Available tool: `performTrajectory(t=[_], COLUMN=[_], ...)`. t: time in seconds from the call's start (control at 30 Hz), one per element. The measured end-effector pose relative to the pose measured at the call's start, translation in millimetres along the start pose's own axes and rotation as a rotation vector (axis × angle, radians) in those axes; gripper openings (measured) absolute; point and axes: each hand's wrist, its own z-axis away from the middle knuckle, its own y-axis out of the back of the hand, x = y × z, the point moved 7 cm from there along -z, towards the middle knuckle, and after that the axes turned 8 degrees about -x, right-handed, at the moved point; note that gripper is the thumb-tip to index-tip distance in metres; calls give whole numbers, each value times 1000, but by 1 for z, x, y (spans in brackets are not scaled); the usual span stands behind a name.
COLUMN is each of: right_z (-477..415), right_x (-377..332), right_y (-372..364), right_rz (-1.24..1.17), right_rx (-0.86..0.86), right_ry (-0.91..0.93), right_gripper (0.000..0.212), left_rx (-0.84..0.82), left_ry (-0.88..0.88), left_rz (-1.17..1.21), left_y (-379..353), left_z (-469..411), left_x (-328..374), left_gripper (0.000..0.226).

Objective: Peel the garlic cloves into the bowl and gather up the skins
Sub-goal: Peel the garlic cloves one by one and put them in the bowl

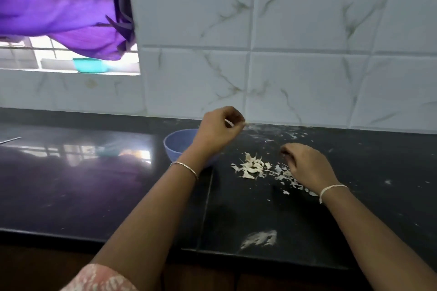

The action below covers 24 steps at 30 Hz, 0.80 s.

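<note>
Near the back edge of the black stone worktop (94,191), the left hand (216,131) pinches a pale garlic scrap (229,122) over the round lavender plastic bowl (176,143) — the right hand (306,164) curls beside scattered white skins (253,165), grip unclear. Peeling looks nearly done — sweeping skins together likely follows.

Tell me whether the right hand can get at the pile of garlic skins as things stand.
Probably yes: the right hand is close beside the skins, and nothing stands between them.

One blue bowl (175,146) and one loose heap of garlic skins (253,166) lie on the desk (94,184). Two hands show: left hand (217,130), right hand (307,165).
</note>
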Motion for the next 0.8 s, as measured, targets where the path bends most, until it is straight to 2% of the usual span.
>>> performTrajectory(t=[0.13, 0.23, 0.43, 0.63, 0.8], right_z=[-10, -22, -41, -38, -34], right_x=[-15, -23, -48, -52, -54], right_y=[-1, -10, -30, -41, -41], right_rz=[34, -22, -165, -116, 20], right_rx=[-63, -171, -340, -520, -432], right_ry=[46, 40, 63, 56, 58], right_gripper=[20, 23, 18, 15, 15], left_rx=[-108, -185, -247, -265, -342], left_ry=[148, 247, 268, 155, 61], left_rz=[-295, -403, -551, -394, -284], left_y=[41, 48, 44, 21, -18], left_z=[-1, 3, 2, -2, 0], left_x=[-42, -69, -76, -47, -13], left_gripper=[7, 4, 11, 8, 8])
